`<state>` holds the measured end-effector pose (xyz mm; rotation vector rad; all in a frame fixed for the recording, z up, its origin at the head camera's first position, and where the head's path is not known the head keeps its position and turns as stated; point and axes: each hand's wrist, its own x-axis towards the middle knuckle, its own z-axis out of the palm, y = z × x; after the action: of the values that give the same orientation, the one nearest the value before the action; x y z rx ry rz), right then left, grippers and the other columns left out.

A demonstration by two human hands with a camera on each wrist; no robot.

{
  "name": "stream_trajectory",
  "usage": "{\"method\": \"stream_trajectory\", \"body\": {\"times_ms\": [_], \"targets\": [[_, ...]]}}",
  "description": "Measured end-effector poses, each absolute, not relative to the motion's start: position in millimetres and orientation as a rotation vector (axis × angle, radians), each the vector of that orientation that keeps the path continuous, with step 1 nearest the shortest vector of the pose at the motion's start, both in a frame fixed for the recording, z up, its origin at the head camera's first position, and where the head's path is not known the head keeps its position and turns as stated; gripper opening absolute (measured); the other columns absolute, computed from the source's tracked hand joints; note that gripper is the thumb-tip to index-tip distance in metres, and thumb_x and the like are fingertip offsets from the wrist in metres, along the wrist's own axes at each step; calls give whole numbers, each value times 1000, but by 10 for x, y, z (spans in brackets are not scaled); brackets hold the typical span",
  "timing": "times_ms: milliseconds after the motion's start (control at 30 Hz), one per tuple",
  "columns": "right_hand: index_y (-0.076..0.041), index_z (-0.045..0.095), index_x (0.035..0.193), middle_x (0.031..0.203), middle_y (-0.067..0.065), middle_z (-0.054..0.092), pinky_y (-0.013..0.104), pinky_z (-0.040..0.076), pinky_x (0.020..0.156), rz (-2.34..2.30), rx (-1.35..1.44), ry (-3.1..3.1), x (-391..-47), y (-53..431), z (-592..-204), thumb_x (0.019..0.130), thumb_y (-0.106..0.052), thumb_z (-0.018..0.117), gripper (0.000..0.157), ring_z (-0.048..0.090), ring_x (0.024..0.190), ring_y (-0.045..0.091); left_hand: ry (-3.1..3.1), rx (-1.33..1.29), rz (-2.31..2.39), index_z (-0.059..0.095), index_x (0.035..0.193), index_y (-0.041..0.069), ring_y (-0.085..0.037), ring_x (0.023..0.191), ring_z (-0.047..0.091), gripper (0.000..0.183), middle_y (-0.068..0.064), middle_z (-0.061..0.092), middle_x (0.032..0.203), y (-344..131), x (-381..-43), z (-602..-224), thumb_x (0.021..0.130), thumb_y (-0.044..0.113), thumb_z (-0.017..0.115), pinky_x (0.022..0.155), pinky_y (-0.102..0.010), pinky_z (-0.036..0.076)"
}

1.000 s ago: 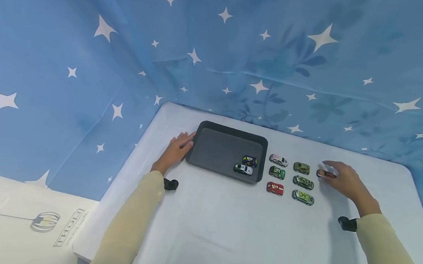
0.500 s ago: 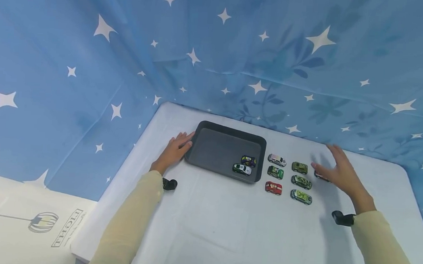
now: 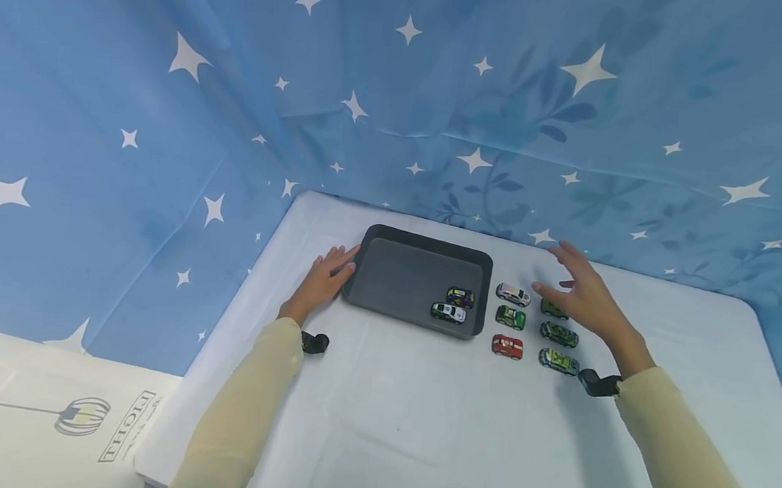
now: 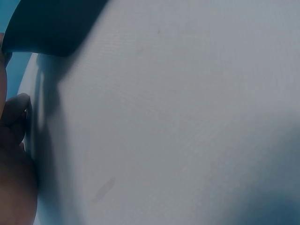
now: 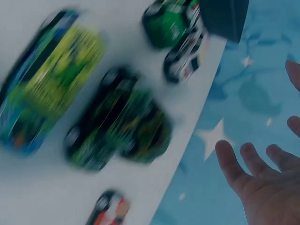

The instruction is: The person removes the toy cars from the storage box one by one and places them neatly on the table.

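Observation:
My left hand (image 3: 322, 278) rests by the left end of the dark grey tray (image 3: 387, 303), fingers stretched out against its rim. Inside the tray sit a dark blue toy car (image 3: 460, 297) and a white and green toy car (image 3: 449, 312). My right hand (image 3: 586, 297) hovers, fingers spread and holding nothing, partly over an olive toy car (image 3: 552, 308). Below that stand a camouflage toy car (image 3: 559, 334) and a lime-green one (image 3: 558, 361). A red and white toy car (image 5: 108, 210) shows in the right wrist view; the hand hides it in the head view.
Between tray and right hand stand a white toy car (image 3: 513, 294), a green one (image 3: 510, 317) and a red one (image 3: 508, 346) in a column. A white table (image 3: 420, 425) carries everything. Blue star-printed cloth (image 3: 370, 146) hangs behind it.
My right hand has let go of the brownish toy car at the far right, lifted, and moved left over the camouflage column. The left hand stays at the tray.

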<state>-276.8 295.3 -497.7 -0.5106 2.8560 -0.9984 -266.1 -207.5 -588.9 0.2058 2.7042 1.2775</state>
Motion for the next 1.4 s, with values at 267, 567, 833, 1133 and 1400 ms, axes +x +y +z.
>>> {"method": "stream_trajectory", "body": {"times_ms": [267, 567, 833, 1133, 1400], "targets": [[-2, 39, 165, 176, 22, 14, 63, 57, 98, -997, -589, 2789, -2796, 2450, -4928, 101, -16, 78, 77, 51, 138, 54, 2701, 225, 1274, 34, 170, 28, -23, 165, 7, 57, -11, 23, 176, -2078, -2661, -5872, 117, 44, 43, 132, -43, -6], [-1, 42, 163, 176, 22, 16, 56, 62, 93, -1019, -712, 2661, -2826, 2049, -5033, 98, -5, 79, 74, 70, 117, 46, 2701, 233, 1285, 34, 170, 27, -24, 165, 8, 56, -11, 23, 176, -2084, -2660, -5887, 117, 43, 44, 132, -42, -6], [5, 50, 156, 166, 29, 37, 63, 50, 109, -914, -840, 2656, -2844, 1815, -5153, 99, -5, 78, 64, 53, 139, 48, 2703, 244, 1294, 35, 170, 27, -25, 165, 9, 57, -12, 24, 176, -2087, -2662, -5905, 117, 43, 44, 132, -44, -6], [12, 63, 138, 127, 27, 69, 59, 57, 98, -773, -870, 2726, -2833, 1706, -5233, 98, -3, 77, 44, 68, 114, 43, 2712, 233, 1270, 35, 170, 27, -24, 165, 8, 56, -11, 24, 176, -2076, -2672, -5891, 117, 43, 44, 132, -43, -5], [8, 73, 113, 101, 15, 69, 48, 61, 84, -668, -838, 2789, -2831, 1639, -5323, 93, 2, 80, 22, 68, 93, 30, 2709, 230, 1289, 36, 170, 27, -24, 164, 9, 56, -11, 24, 176, -2079, -2658, -5898, 117, 43, 44, 132, -44, -5]]}}
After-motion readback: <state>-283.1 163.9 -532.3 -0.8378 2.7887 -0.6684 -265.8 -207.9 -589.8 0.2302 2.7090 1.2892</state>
